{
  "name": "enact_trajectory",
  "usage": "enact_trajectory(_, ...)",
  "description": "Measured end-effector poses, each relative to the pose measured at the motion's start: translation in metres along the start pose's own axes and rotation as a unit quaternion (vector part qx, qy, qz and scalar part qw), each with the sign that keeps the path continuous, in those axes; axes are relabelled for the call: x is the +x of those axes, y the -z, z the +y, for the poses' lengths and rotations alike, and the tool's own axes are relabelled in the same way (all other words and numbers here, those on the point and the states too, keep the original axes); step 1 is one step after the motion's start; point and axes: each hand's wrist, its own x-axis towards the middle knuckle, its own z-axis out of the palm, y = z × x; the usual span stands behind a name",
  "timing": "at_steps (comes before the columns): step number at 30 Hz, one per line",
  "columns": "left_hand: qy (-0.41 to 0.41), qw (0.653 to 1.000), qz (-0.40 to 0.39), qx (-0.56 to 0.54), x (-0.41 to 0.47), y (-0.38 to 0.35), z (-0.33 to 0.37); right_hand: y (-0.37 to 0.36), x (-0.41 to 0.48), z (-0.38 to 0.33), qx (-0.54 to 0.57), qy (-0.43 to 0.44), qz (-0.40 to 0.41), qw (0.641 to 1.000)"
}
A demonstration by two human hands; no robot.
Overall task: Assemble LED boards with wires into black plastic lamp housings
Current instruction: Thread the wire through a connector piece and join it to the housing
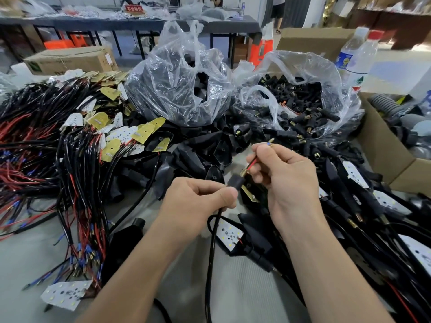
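Workshop, grey table heaped with black housings (benches behind): left hand pinches a black sleeve, right hand a red wire, seemingly through it; the LED board lies just below.

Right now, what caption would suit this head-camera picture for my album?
Left hand pinches a black connector; right hand holds the red wire emerging from it.

L hand grips plug, R hand pinches wire

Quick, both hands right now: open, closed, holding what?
Left hand: grip closed on the black connector.
Right hand: grip closed, pinching the red wire.
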Motion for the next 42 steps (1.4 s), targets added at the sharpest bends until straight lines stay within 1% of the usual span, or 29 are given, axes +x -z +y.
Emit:
enact_trajectory(5, -0.016, 1.0, 0.008, 0.012, -0.001, -0.004, 0.007, -0.003, 0.002, 0.001, -0.046, 0.06, 0.026, 0.997)
enact_trajectory(7, -0.01, 1.0, -0.015, 0.009, -0.004, -0.002, 0.009, -0.001, 0.003, 0.002, -0.095, 0.07, 0.024, 0.993)
enact_trajectory(9, 0.021, 0.998, -0.044, -0.029, -0.008, -0.004, 0.01, 0.002, 0.003, 0.003, -0.138, 0.078, 0.012, 0.987)
enact_trajectory(11, 0.057, 0.992, -0.064, -0.09, -0.012, -0.009, 0.012, 0.003, 0.003, 0.003, -0.153, 0.077, -0.008, 0.985)
enact_trajectory(14, 0.099, 0.974, -0.079, -0.186, -0.012, -0.014, 0.015, 0.003, 0.002, 0.005, -0.152, 0.063, -0.02, 0.986)
enact_trajectory(16, 0.108, 0.968, -0.099, -0.202, -0.011, -0.014, 0.015, 0.004, 0.004, 0.005, -0.14, 0.059, -0.008, 0.988)
enact_trajectory(18, 0.096, 0.972, -0.121, -0.177, -0.011, -0.011, 0.015, 0.005, 0.006, 0.005, -0.121, 0.058, 0.014, 0.991)
enact_trajectory(20, 0.079, 0.982, -0.113, -0.132, -0.01, -0.008, 0.015, 0.004, 0.006, 0.006, -0.113, 0.057, 0.032, 0.991)
enact_trajectory(21, 0.058, 0.991, -0.09, -0.079, -0.009, -0.007, 0.013, 0.003, 0.006, 0.007, -0.111, 0.055, 0.042, 0.991)
enact_trajectory(22, 0.028, 0.998, -0.057, 0.009, -0.009, -0.007, 0.01, 0.003, 0.006, 0.006, -0.106, 0.052, 0.056, 0.991)
enact_trajectory(23, -0.007, 0.993, -0.024, 0.117, -0.01, -0.006, 0.008, 0.004, 0.007, 0.005, -0.097, 0.048, 0.075, 0.991)
enact_trajectory(24, -0.04, 0.979, 0.004, 0.2, -0.013, -0.007, 0.006, 0.007, 0.009, 0.003, -0.081, 0.043, 0.098, 0.991)
enact_trajectory(25, -0.065, 0.968, 0.021, 0.243, -0.017, -0.009, 0.005, 0.01, 0.012, -0.001, -0.059, 0.038, 0.12, 0.99)
enact_trajectory(27, -0.081, 0.968, 0.019, 0.238, -0.021, -0.014, 0.004, 0.017, 0.016, -0.008, -0.002, 0.026, 0.158, 0.987)
enact_trajectory(31, -0.047, 0.967, -0.042, 0.246, -0.017, -0.007, 0.003, 0.034, 0.022, -0.022, 0.123, 0.024, 0.22, 0.967)
enact_trajectory(33, -0.004, 0.977, -0.079, 0.2, -0.009, 0.006, 0.005, 0.041, 0.026, -0.027, 0.162, 0.032, 0.24, 0.957)
enact_trajectory(35, 0.027, 0.987, -0.111, 0.111, -0.003, 0.02, 0.007, 0.042, 0.027, -0.029, 0.175, 0.039, 0.241, 0.954)
enact_trajectory(37, 0.049, 0.989, -0.134, 0.041, -0.003, 0.029, 0.01, 0.042, 0.025, -0.027, 0.189, 0.045, 0.236, 0.952)
enact_trajectory(38, 0.065, 0.989, -0.135, -0.008, -0.004, 0.03, 0.01, 0.042, 0.025, -0.027, 0.201, 0.047, 0.23, 0.951)
enact_trajectory(40, 0.122, 0.977, -0.101, -0.142, -0.005, 0.028, 0.01, 0.04, 0.024, -0.028, 0.222, 0.036, 0.198, 0.954)
enact_trajectory(41, 0.141, 0.969, -0.081, -0.185, -0.004, 0.026, 0.009, 0.037, 0.023, -0.027, 0.212, 0.019, 0.17, 0.962)
enact_trajectory(42, 0.145, 0.968, -0.066, -0.194, -0.004, 0.024, 0.008, 0.033, 0.022, -0.026, 0.18, -0.007, 0.131, 0.975)
